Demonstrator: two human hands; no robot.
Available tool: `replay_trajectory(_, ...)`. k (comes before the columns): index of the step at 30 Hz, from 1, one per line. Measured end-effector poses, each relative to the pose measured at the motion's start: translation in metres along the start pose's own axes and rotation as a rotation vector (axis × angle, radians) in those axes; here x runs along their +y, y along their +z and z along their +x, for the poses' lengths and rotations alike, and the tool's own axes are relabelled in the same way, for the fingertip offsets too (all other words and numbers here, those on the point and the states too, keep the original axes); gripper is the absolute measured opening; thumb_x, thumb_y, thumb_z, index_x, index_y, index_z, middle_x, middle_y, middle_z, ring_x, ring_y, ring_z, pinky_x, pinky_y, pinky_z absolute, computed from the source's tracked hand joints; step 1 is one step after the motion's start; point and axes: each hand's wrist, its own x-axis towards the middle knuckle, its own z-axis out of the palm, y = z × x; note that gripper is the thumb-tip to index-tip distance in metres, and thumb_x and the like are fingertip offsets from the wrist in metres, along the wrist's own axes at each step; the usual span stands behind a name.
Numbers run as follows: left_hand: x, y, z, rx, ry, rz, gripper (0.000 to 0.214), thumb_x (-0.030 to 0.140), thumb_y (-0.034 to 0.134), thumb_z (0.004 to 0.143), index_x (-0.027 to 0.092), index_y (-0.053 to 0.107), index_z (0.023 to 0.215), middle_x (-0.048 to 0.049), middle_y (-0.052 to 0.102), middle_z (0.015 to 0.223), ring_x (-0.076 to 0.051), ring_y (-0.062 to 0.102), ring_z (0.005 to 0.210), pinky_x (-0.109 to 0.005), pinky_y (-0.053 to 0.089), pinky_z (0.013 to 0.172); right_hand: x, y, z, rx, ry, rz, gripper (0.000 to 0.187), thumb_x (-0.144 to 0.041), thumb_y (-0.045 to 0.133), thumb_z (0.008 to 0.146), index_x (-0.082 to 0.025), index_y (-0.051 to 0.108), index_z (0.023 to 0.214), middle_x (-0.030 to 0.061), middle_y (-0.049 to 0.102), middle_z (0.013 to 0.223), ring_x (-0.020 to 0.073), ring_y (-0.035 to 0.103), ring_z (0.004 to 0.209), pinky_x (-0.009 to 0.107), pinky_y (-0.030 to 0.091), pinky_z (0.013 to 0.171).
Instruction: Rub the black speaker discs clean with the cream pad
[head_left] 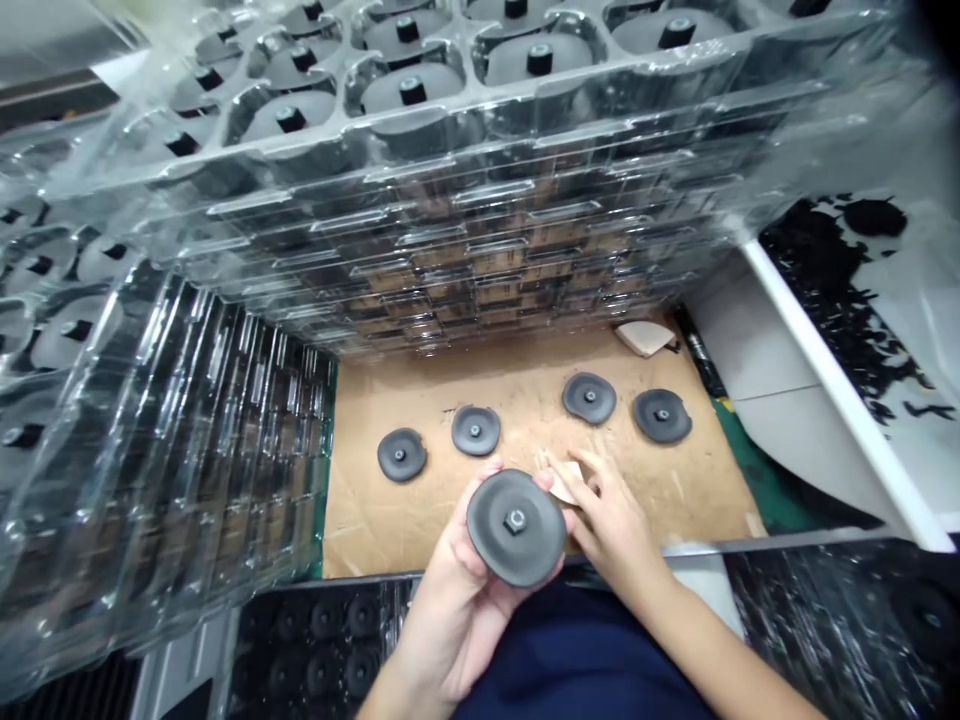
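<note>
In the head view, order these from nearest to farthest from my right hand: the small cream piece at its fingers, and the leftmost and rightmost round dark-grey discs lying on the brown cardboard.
From your right hand:
1. Small cream piece: right at it.
2. Rightmost dark-grey disc: beyond the hand, rightward.
3. Leftmost dark-grey disc: toward the brown cardboard's left side.

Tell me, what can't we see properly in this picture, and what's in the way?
All in the head view:
Back of the held disc: turned away, with the left hand behind it.
Part of the pale piece: covered by fingers of the right hand.
Inside lower layers of the tray stack: glare and layered plastic.
Back-row discs: cut off by the top edge.
Black scraps: too small to tell apart.
</note>
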Motion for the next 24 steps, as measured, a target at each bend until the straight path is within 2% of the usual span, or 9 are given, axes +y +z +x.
replay_trajectory(3, 0.000, 0.000, -0.002, 0.003, 0.034, -0.018, 0.064, 0.042, 0.073, 0.065, 0.028, 0.052, 0.124, -0.0075, 0.065, 0.118, -0.029, 0.064, 0.103, -0.033, 0.055, 0.084, 0.005, -0.002, 0.011, 0.020, -0.012, -0.020, 0.034, -0.028, 0.047, 0.088, -0.018, 0.062, 0.117, 0.0183, 0.055, 0.116, 0.0253, 0.059, 0.084, 0.049, 0.052, 0.078)
replay_trajectory(9, -0.002, -0.001, -0.009, -0.088, 0.087, -0.053, 0.050, 0.046, 0.068, 0.067, 0.028, 0.060, 0.114, -0.0075, 0.067, 0.116, -0.028, 0.066, 0.102, -0.034, 0.055, 0.083, -0.009, -0.022, 0.024, 0.022, -0.033, 0.082, 0.032, -0.029, 0.047, 0.091, -0.020, 0.057, 0.120, 0.0109, 0.065, 0.107, 0.0223, 0.063, 0.096, 0.035, 0.053, 0.081)
replay_trajectory(12, -0.004, -0.002, -0.009, -0.033, 0.121, -0.026, 0.056, 0.043, 0.070, 0.067, 0.029, 0.058, 0.119, -0.0082, 0.067, 0.116, -0.027, 0.063, 0.106, -0.034, 0.054, 0.084, -0.022, -0.023, 0.016, -0.054, -0.065, 0.145, 0.022, -0.028, 0.049, 0.090, -0.023, 0.065, 0.104, 0.0045, 0.071, 0.092, 0.0171, 0.067, 0.081, 0.026, 0.055, 0.066)
replay_trajectory(14, -0.005, -0.001, -0.008, 0.003, 0.148, 0.007, 0.064, 0.043, 0.072, 0.065, 0.028, 0.054, 0.125, -0.0095, 0.066, 0.118, -0.026, 0.061, 0.110, -0.034, 0.052, 0.087, -0.030, -0.025, 0.016, -0.083, -0.070, 0.168, 0.020, -0.027, 0.050, 0.089, -0.022, 0.069, 0.092, 0.0024, 0.071, 0.077, 0.0159, 0.067, 0.070, 0.024, 0.054, 0.059)
replay_trajectory(16, -0.006, 0.001, -0.006, 0.008, 0.170, 0.050, 0.068, 0.043, 0.074, 0.063, 0.026, 0.053, 0.126, -0.0103, 0.065, 0.120, -0.025, 0.060, 0.111, -0.033, 0.051, 0.089, -0.043, -0.035, 0.022, -0.061, -0.040, 0.179, 0.019, -0.027, 0.050, 0.089, -0.021, 0.068, 0.092, 0.0031, 0.071, 0.077, 0.0166, 0.067, 0.071, 0.025, 0.054, 0.059)
replay_trajectory(19, -0.009, 0.005, -0.003, 0.008, 0.231, 0.112, 0.067, 0.041, 0.079, 0.057, 0.024, 0.059, 0.119, -0.0081, 0.066, 0.117, -0.023, 0.059, 0.111, -0.027, 0.049, 0.089, -0.077, -0.061, 0.034, 0.029, -0.037, 0.218, 0.021, -0.026, 0.049, 0.091, -0.022, 0.062, 0.107, 0.0042, 0.069, 0.104, 0.0170, 0.065, 0.093, 0.027, 0.053, 0.073)
replay_trajectory(21, -0.011, 0.006, -0.002, -0.005, 0.232, 0.140, 0.066, 0.040, 0.081, 0.055, 0.024, 0.061, 0.116, -0.0074, 0.066, 0.116, -0.024, 0.058, 0.111, -0.027, 0.047, 0.092, -0.103, -0.077, 0.038, 0.091, -0.206, 0.261, 0.025, -0.018, 0.047, 0.090, -0.019, 0.059, 0.113, 0.0059, 0.067, 0.107, 0.0178, 0.061, 0.098, 0.031, 0.050, 0.083)
replay_trajectory(22, -0.011, 0.005, -0.003, -0.009, 0.218, 0.148, 0.066, 0.040, 0.081, 0.055, 0.024, 0.061, 0.116, -0.0072, 0.067, 0.115, -0.024, 0.058, 0.111, -0.029, 0.047, 0.093, -0.113, -0.082, 0.039, 0.088, -0.272, 0.281, 0.026, -0.015, 0.045, 0.090, -0.016, 0.058, 0.113, 0.0071, 0.068, 0.102, 0.0176, 0.061, 0.093, 0.032, 0.050, 0.082)
replay_trajectory(24, -0.011, 0.003, -0.004, 0.010, 0.196, 0.158, 0.062, 0.035, 0.081, 0.058, 0.026, 0.061, 0.116, -0.0065, 0.067, 0.115, -0.024, 0.060, 0.108, -0.029, 0.047, 0.092, -0.127, -0.088, 0.039, -0.052, -0.340, 0.322, 0.025, -0.012, 0.044, 0.089, -0.014, 0.060, 0.108, 0.0059, 0.068, 0.091, 0.0158, 0.061, 0.082, 0.029, 0.050, 0.075)
